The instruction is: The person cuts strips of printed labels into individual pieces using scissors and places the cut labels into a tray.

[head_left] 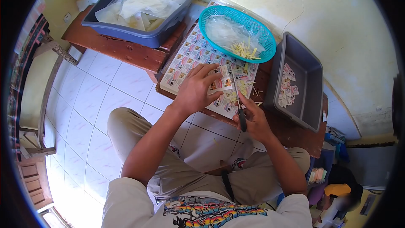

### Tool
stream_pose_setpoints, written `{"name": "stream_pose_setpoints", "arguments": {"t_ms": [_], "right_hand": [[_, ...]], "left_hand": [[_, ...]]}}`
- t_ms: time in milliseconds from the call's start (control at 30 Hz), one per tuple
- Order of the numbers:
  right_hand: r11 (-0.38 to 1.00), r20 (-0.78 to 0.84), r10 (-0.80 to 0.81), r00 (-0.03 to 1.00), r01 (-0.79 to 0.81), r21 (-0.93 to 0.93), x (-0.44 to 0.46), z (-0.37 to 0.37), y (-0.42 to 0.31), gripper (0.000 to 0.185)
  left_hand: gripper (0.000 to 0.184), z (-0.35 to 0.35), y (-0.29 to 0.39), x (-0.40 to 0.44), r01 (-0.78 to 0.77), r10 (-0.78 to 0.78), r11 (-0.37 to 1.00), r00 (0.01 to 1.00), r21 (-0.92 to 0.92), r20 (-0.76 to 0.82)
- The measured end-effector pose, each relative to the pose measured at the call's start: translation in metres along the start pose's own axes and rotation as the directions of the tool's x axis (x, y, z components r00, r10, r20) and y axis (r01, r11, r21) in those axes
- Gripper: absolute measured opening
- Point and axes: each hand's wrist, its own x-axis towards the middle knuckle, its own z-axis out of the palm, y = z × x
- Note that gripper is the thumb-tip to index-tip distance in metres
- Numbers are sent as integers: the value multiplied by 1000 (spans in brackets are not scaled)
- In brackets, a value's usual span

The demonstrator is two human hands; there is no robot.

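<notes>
My left hand (197, 88) has its fingers and thumb around a small printed paper strip (226, 79), held above the bench. In my right hand (255, 121) is a pair of scissors (241, 120) with black handles. Their blades point away from me and lie along the right edge of the strip. Beneath both hands are printed sheets (179, 68) with rows of repeated small labels. Thin yellowish paper offcuts (244, 86) lie scattered on the sheets near the blades. The left fingers hide part of the strip.
A teal basket (270, 38) behind my hands holds clear plastic and yellow offcuts. To the right, a grey tub (310, 97) contains cut printed labels (287, 90). A blue-grey tub (162, 38) of plastic sheets stands on the wooden bench (122, 52). Another person (337, 196) is at lower right.
</notes>
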Motion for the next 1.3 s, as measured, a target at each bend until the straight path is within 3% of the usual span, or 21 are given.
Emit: {"name": "stream_pose_setpoints", "arguments": {"t_ms": [33, 100, 133, 200, 433, 533, 700, 1033, 1233, 1300], "right_hand": [[1000, -2, 0, 1000, 0, 3, 1, -2, 1, 79], [949, -21, 0, 1000, -7, -315, 2, -4, 3, 82], [950, -24, 1, 1000, -8, -311, 2, -4, 2, 82], [794, -31, -86, 996, 49, -606, 1, -3, -3, 84], [777, -49, -39, 998, -1, -630, -1, 0, 7, 79], [739, -60, 73, 995, -95, -667, 0, 2, 5, 78], [554, -102, 147, 984, -167, -815, 4, 5, -2, 79], [496, -82, 180, 980, -162, -853, 6, 10, -4, 74], [422, -80, 120, 989, -124, -898, 6, 10, 4, 80], [441, -48, 130, 990, -101, -892, 5, 7, -8, 71]], "left_hand": [[51, 1, -1, 0, 4, -4, 1000, 1000, 8, 0], [52, 4, -4, -1, 15, -16, 1000, 1000, 19, 12], [53, 6, -5, -2, 27, -28, 999, 999, 31, 20], [54, 9, -7, -3, 43, -45, 998, 998, 42, 35], [55, 22, -14, -6, 114, -126, 989, 984, 97, 129], [54, 26, -15, -6, 151, -169, 981, 972, 122, 161], [54, 30, -17, -7, 162, -192, 974, 962, 159, 193], [58, 38, -22, -9, 142, -168, 977, 971, 156, 168], [57, 34, -20, -9, 142, -167, 979, 971, 146, 174], [58, 34, -19, -8, 140, -164, 979, 971, 147, 172]]}}
